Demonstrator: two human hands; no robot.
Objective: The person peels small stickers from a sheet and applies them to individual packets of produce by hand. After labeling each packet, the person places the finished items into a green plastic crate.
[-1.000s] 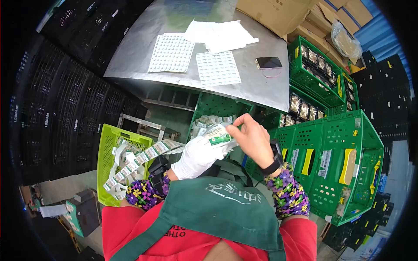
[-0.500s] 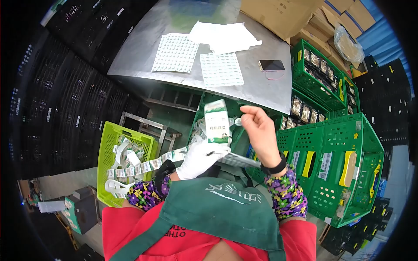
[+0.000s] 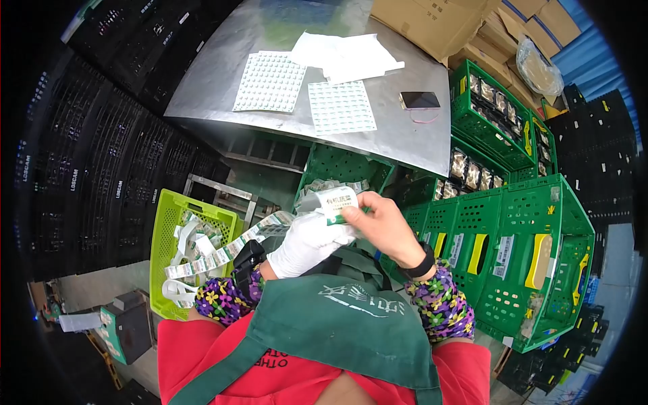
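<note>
My left hand [image 3: 312, 241], in a white glove, is closed around a clear plastic packet [image 3: 312, 202] in front of my apron. A white-and-green label [image 3: 339, 200] with Chinese characters covers the packet's right end. My bare right hand [image 3: 388, 229] grips that end, its thumb on the label's lower edge and the fingers behind. A strip of printed labels [image 3: 226, 254] runs from a lime-green basket [image 3: 159, 253] toward my left forearm and glove. Behind the packet, more clear packets [image 3: 324, 185] lie in a green crate [image 3: 347, 162].
On the metal table [image 3: 202, 94] are two sheets of stickers [image 3: 271, 81], white papers [image 3: 361, 54] and a phone [image 3: 419, 100]. Green crates [image 3: 499, 263] stand at the right, some holding packed goods. Black crates [image 3: 88, 182] are stacked at the left. A cardboard box [image 3: 418, 27] sits behind.
My right hand has moved down and left onto the packet. The packet has gone from upright to tilted and lower, and my left hand has turned with it.
</note>
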